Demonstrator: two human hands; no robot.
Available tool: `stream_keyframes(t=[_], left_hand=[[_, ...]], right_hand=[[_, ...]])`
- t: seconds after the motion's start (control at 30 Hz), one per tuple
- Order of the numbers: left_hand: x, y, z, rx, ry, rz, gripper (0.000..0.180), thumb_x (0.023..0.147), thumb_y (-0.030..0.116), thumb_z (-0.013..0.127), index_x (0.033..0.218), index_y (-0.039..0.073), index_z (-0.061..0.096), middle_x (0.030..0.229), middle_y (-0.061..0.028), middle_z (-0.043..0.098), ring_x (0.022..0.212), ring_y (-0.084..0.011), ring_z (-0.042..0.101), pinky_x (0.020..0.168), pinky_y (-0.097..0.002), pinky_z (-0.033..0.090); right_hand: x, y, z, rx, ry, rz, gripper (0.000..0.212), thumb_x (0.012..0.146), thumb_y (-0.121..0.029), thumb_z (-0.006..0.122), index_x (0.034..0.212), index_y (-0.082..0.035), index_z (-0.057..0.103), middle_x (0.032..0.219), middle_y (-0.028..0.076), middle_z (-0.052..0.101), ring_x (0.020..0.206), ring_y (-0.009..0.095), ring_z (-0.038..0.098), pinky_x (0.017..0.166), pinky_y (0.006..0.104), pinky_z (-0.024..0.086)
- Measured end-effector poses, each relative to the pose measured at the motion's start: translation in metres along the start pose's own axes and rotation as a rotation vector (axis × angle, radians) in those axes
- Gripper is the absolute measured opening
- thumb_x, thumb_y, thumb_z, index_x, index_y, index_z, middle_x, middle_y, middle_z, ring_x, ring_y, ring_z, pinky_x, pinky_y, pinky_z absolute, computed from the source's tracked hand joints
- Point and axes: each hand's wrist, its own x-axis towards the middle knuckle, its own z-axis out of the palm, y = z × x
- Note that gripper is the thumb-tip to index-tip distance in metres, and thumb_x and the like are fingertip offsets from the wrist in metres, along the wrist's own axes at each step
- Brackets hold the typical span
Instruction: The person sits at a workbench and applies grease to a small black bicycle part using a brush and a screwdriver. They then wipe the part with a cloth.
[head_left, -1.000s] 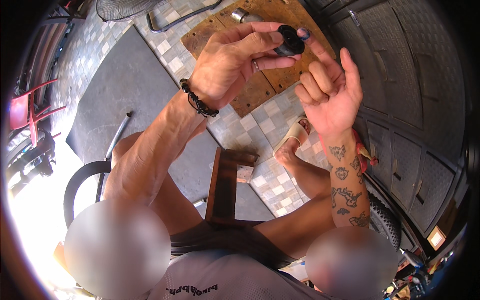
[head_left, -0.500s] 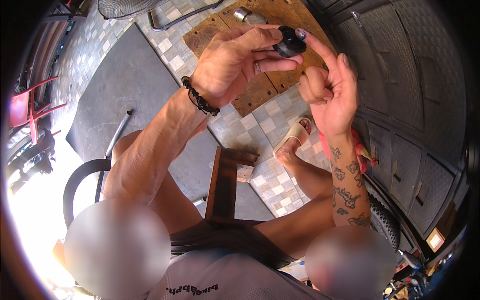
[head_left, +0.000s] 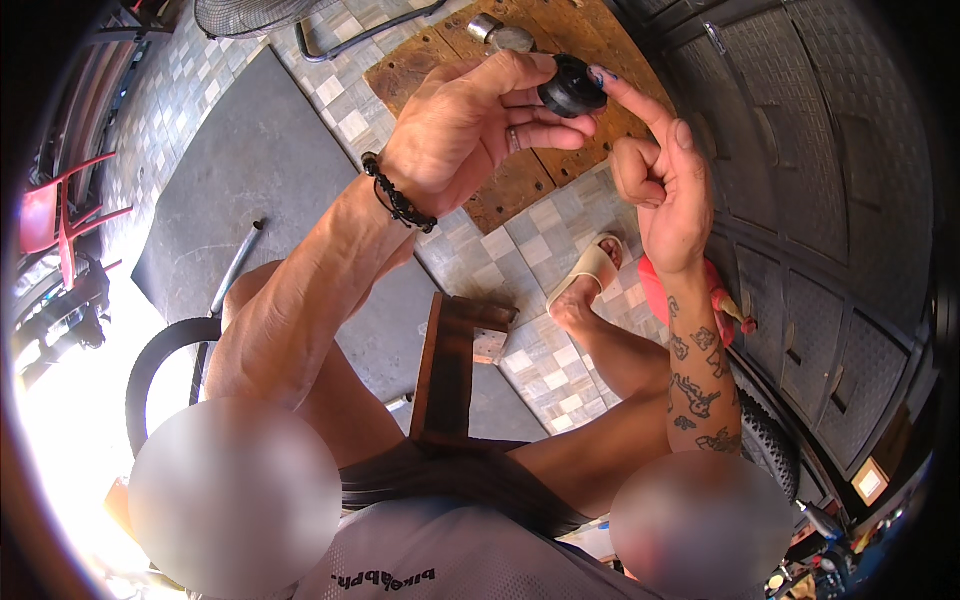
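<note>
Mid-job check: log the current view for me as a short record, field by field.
Left hand: fingers and thumb hold a round black part
Right hand: index finger extended, dark smears on its tip, by the part's right edge; contact hard to tell
Beneath the hands: wooden board with a metal tool on it
Left side: grey mat on tiled floor
Right side: dark drawers

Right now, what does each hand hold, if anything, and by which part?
Left hand: a round black piece, by its left side, between thumb and fingers. Right hand: nothing; its index fingertip is at the piece's right edge.
</note>
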Motion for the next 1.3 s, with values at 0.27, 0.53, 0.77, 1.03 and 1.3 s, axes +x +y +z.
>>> stream_keyframes(t=[0.27, 0.53, 0.77, 1.03, 1.3], left_hand=[[0.000, 0.000, -0.002, 0.010, -0.021, -0.021, 0.034, 0.106, 0.022, 0.059, 0.119, -0.009, 0.066, 0.115, -0.0212, 0.075, 0.100, -0.0289, 0.076, 0.094, -0.0392, 0.063], [0.000, -0.001, -0.006, 0.120, -0.042, -0.020, 0.043, 0.109, 0.030, 0.055, 0.131, -0.006, 0.063, 0.124, -0.0193, 0.074, 0.112, -0.0279, 0.074, 0.099, -0.0379, 0.060], [-0.001, -0.002, -0.005, 0.143, -0.029, -0.020, 0.045, 0.109, 0.032, 0.055, 0.131, -0.006, 0.063, 0.124, -0.0193, 0.073, 0.112, -0.0279, 0.074, 0.099, -0.0383, 0.060], [-0.002, -0.002, -0.005, 0.152, -0.030, -0.035, 0.045, 0.109, 0.032, 0.055, 0.131, -0.007, 0.063, 0.122, -0.0187, 0.073, 0.109, -0.0270, 0.073, 0.098, -0.0381, 0.061], [-0.003, -0.004, -0.005, 0.110, -0.038, -0.050, 0.042, 0.109, 0.028, 0.056, 0.131, -0.007, 0.062, 0.120, -0.0181, 0.073, 0.108, -0.0274, 0.073, 0.099, -0.0383, 0.060]], right_hand=[[-0.002, -0.002, 0.001, -0.131, 0.054, -0.024, 0.071, 0.112, -0.051, 0.030, 0.149, 0.004, 0.056, 0.057, -0.010, 0.025, 0.052, 0.004, 0.023, 0.053, 0.0251, 0.017], [-0.003, 0.000, -0.002, -0.272, 0.067, -0.098, 0.067, 0.111, -0.051, 0.033, 0.147, -0.002, 0.062, 0.058, -0.010, 0.026, 0.054, 0.005, 0.023, 0.055, 0.0267, 0.018], [-0.003, 0.005, -0.011, -0.348, 0.037, -0.185, 0.055, 0.113, -0.042, 0.038, 0.145, -0.007, 0.066, 0.057, -0.008, 0.034, 0.053, 0.004, 0.032, 0.051, 0.0264, 0.028], [-0.001, 0.007, -0.021, -0.480, 0.002, -0.308, 0.048, 0.112, -0.035, 0.042, 0.140, -0.006, 0.070, 0.056, -0.002, 0.042, 0.049, 0.005, 0.038, 0.049, 0.0292, 0.032], [0.003, 0.006, -0.029, -0.602, -0.006, -0.424, 0.040, 0.109, -0.033, 0.052, 0.134, -0.011, 0.074, 0.057, 0.001, 0.052, 0.049, 0.008, 0.046, 0.049, 0.0302, 0.038]])
